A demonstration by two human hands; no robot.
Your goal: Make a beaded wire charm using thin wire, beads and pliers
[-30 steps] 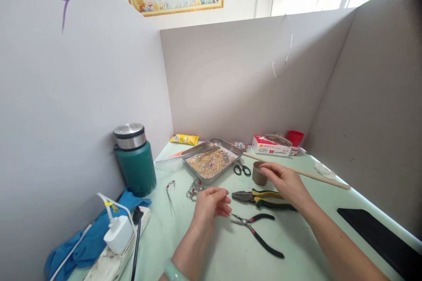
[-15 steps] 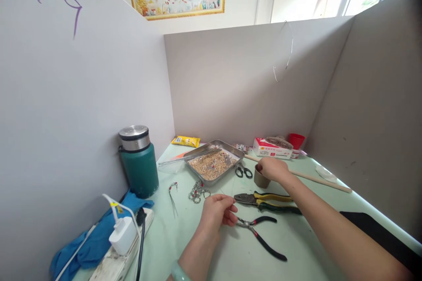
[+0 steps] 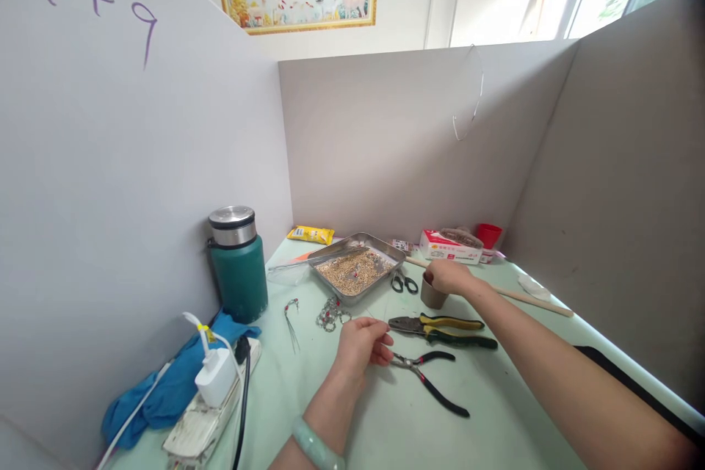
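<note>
My left hand (image 3: 364, 342) hovers low over the table with thumb and fingertips pinched together; whatever they hold is too small to make out. Just right of it lie black-handled jewellery pliers (image 3: 407, 363), and above those, combination pliers (image 3: 452, 323) with yellow and green handles. My right hand (image 3: 450, 277) reaches into a small brown cup (image 3: 434, 298), its fingertips hidden inside. Beside the cup are black scissors (image 3: 405, 283). A beaded chain (image 3: 330, 314) with red beads lies left of my left hand, near a small bundle of beaded wires (image 3: 291, 319).
Behind the hands sits a metal tray (image 3: 357, 298) of gold beads with thin wires across it. A green flask (image 3: 238, 272), a power strip (image 3: 212, 418) and blue cloth (image 3: 146, 396) line the left. A wooden stick (image 3: 534, 301) and a red-white box (image 3: 449, 250) are at back right.
The view has shifted slightly. My right hand keeps its fingers in the brown cup, and my left hand stays pinched beside the pliers.
</note>
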